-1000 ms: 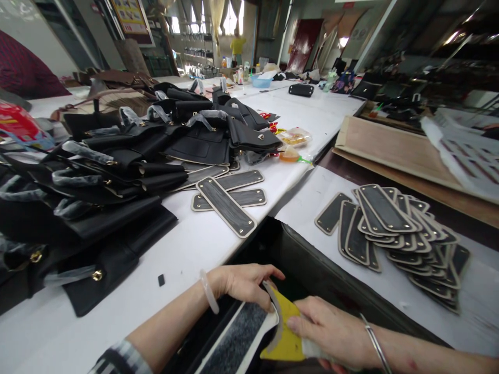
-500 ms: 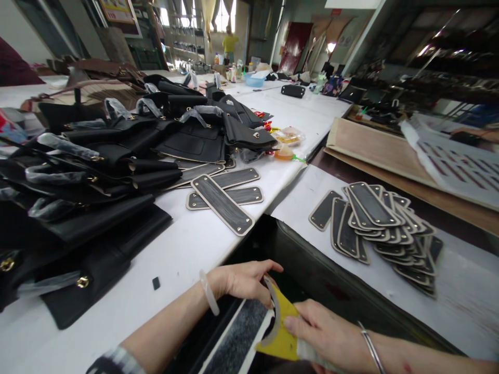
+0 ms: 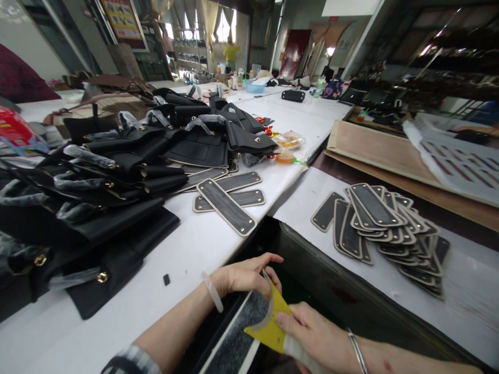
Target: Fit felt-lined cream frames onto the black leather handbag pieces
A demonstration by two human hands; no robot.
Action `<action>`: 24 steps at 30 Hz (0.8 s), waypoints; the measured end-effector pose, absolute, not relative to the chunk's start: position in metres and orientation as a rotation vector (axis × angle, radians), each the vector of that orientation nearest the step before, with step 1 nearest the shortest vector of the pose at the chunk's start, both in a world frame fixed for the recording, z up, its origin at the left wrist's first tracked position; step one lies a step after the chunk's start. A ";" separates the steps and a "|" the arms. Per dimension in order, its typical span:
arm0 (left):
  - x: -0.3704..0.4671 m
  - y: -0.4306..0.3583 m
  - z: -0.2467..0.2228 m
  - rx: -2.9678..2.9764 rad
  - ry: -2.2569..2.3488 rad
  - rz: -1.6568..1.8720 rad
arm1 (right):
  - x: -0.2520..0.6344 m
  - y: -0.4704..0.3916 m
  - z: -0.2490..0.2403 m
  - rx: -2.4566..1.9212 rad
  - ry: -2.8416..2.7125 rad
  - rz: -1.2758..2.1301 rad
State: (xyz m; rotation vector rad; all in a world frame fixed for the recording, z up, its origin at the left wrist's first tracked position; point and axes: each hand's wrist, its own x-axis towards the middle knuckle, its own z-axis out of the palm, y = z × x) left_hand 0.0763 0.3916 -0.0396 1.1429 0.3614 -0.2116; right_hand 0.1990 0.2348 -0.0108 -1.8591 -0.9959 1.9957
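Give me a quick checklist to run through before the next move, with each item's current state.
1. Right hand gripping the yellow tool: ok, thumb on its near face.
2. Left hand holding the dark strip firmly: cannot tell; it is at the strip's far end, with some fingertips hidden.
3. Tool's curved edge touching the strip: cannot tell; they overlap in this view, but contact is unclear.
4. Metal bangle apart from the tool: ok, it sits back on the right wrist.
5. Panel pile on the right apart from both hands: ok.
6. Panel pile squared up: not ok, its pieces are fanned and uneven.
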 end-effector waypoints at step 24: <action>0.005 0.339 -0.016 1.467 0.730 0.175 | 0.190 0.232 -0.054 -1.634 -0.776 1.416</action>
